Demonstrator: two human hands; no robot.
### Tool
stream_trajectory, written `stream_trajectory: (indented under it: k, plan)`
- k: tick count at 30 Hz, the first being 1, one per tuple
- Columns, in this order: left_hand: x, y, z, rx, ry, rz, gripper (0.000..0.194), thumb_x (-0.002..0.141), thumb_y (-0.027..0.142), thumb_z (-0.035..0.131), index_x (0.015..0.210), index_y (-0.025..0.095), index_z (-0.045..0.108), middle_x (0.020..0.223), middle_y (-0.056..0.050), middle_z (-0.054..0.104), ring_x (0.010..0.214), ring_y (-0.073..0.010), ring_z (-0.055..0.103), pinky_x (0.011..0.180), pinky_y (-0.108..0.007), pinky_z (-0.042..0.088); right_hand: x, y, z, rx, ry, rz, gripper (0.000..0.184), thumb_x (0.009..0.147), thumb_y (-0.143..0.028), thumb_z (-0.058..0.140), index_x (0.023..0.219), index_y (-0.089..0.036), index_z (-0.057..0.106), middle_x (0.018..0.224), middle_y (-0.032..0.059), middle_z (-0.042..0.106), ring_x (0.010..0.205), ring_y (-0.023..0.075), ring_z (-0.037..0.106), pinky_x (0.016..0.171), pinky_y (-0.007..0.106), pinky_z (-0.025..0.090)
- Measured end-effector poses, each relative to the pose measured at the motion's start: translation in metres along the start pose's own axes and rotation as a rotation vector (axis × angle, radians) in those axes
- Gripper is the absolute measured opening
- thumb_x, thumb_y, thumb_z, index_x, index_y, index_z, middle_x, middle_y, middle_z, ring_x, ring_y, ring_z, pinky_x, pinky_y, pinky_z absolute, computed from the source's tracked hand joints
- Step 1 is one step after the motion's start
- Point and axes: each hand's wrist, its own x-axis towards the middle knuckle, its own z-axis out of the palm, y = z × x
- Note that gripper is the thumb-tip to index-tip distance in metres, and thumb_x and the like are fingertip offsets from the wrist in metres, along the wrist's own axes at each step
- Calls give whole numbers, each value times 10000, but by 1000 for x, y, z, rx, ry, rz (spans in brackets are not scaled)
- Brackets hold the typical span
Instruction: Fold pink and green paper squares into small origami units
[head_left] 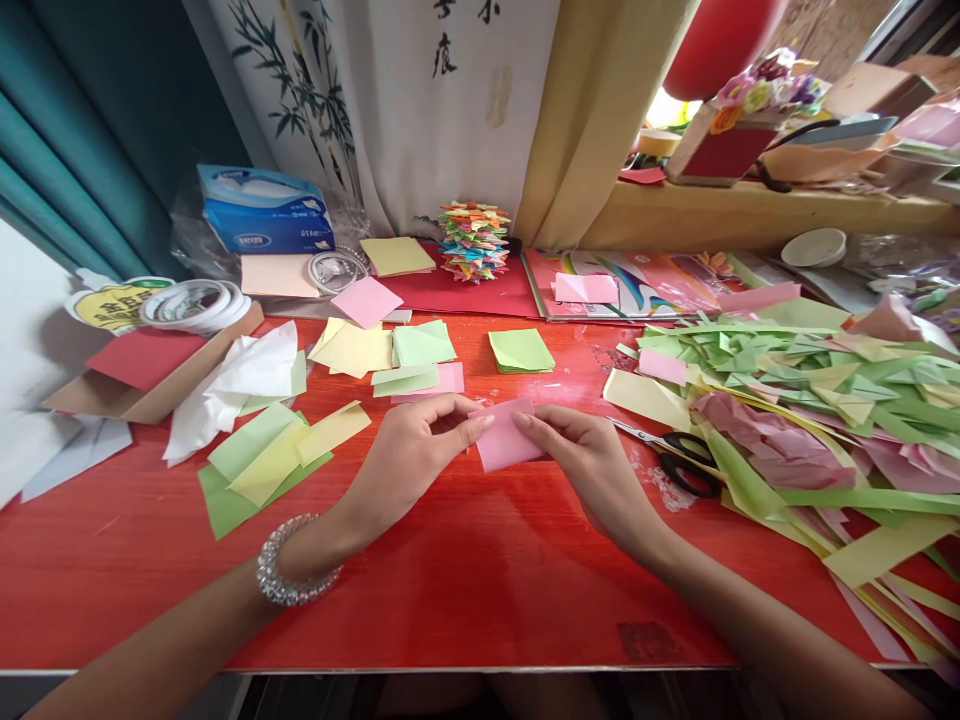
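A small pink sheet of paper (pixel 504 440) is held up over the red table (pixel 450 600), between my two hands. My left hand (pixel 427 450) pinches its left edge with thumb and fingers. The right edge is gripped the same way by my right hand (pixel 581 455). Just beyond the hands lie a green paper stack (pixel 521 350), light green squares (pixel 424 343) and pale yellow squares (pixel 351 347). Black-handled scissors (pixel 686 460) rest to the right of my right hand, their blades partly hidden.
Folded green pieces and paper strips (pixel 810 370) pile up at the right. On the left are green and yellow papers (pixel 270 460), a crumpled tissue (pixel 244 385) and tape rolls (pixel 196 305). A colourful folded-paper tower (pixel 474 242) stands at the back beside a blue tissue pack (pixel 262 215).
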Motion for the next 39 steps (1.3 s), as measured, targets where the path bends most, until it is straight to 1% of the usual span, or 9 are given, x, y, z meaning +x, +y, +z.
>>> stream_trajectory:
  k: [5,9,13,16,23,28,33,36,39]
  plan:
    - [-1,3,-1,76,-68,54,185,834,368,551,876,210,638,912,-8,660,870,-176,585,738,-280,440,-1,-1,0,-185,-95,-20,276,834,-394,516,773,-178,676,663,-5,574,606,123,468,542,239,338]
    - [-2,2,2,108,-50,99,151,840,331,557,811,216,652,855,8,667,830,-159,593,722,-265,440,-3,-2,1,-286,-175,-11,295,832,-390,523,695,-170,665,600,-15,550,562,108,453,509,238,316]
    - [-3,0,2,43,79,50,168,834,349,567,819,210,661,856,4,672,804,-152,597,714,-257,447,0,-1,2,72,-179,100,236,786,-392,590,805,-175,681,757,17,651,714,149,589,655,266,463]
    - [-2,-1,2,-18,163,20,167,820,349,589,822,205,674,862,0,682,809,-150,598,733,-251,450,2,0,3,301,-165,177,202,764,-356,629,788,-162,680,773,29,675,744,158,635,746,312,507]
    - [-2,-7,6,-138,260,-1,146,781,347,639,830,218,686,834,9,693,778,-145,610,696,-235,470,1,3,6,372,-99,172,193,782,-334,626,765,-143,646,745,30,681,688,147,660,736,312,531]
    - [0,-6,3,-85,225,17,157,791,348,625,829,202,670,854,-4,680,808,-158,597,726,-249,460,-1,2,1,29,-31,3,216,816,-366,576,779,-161,631,743,28,668,713,169,656,705,316,529]
    - [5,-1,-6,70,30,3,182,826,362,574,814,191,637,822,6,649,782,-146,576,681,-241,431,0,-3,-6,-298,-39,-72,214,843,-344,535,781,-168,641,711,23,672,688,176,646,635,295,505]
    - [5,0,-6,114,-12,34,173,826,355,577,809,194,640,826,12,655,783,-141,578,683,-236,424,2,-3,-6,-236,-61,-25,203,826,-339,556,784,-167,654,722,22,672,714,175,646,652,289,511]
    - [3,-2,-3,109,60,63,179,837,353,564,809,197,648,830,10,659,795,-140,574,712,-238,422,6,-2,-4,52,-122,87,221,795,-365,592,833,-160,665,787,30,682,770,172,654,736,303,528]
